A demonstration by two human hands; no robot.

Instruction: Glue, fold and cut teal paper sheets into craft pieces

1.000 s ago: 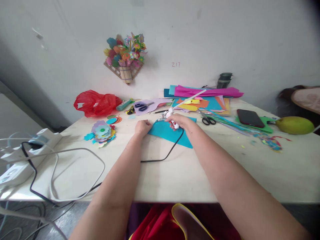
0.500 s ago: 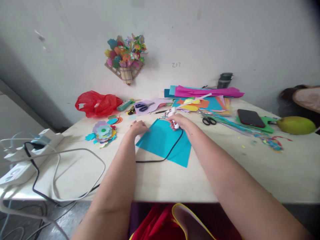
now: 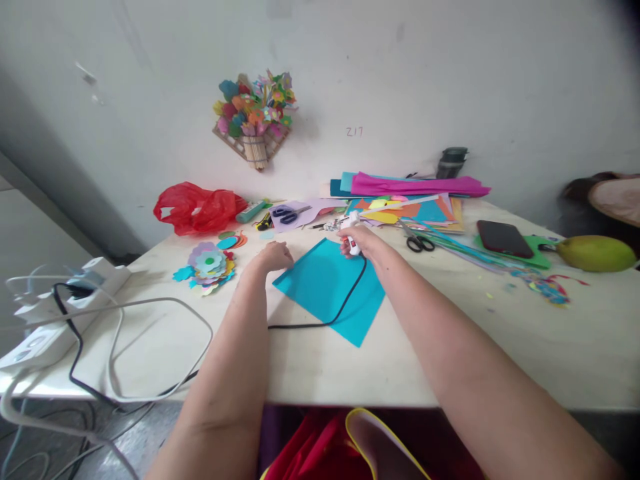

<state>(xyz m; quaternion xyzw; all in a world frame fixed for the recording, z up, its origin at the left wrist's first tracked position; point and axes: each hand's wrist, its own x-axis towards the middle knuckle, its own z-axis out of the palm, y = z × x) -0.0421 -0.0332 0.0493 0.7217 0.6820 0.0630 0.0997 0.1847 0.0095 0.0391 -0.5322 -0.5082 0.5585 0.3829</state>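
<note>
The right hand (image 3: 365, 241) is wrapped around a white glue gun (image 3: 355, 247). Blue paper (image 3: 323, 283) lies on the table (image 3: 560, 347), one corner toward the front edge, a black cord (image 3: 353, 294) across it. The left hand (image 3: 275, 256) curls beside the paper's left corner; whether it pinches anything, I cannot tell.

The blue sheet (image 3: 323, 283) is smooth and matt, paper or thin foam, I cannot tell which; at its far corner, the glue gun (image 3: 352, 220) is white plastic; beyond it to the left, the bag (image 3: 197, 208) is thin, crinkled, glossy plastic; to its right, the scissors (image 3: 421, 244) have dark plastic handles and the phone (image 3: 505, 239) a smooth, glassy face; beneath it, the table (image 3: 320, 373) looks smooth.
</note>
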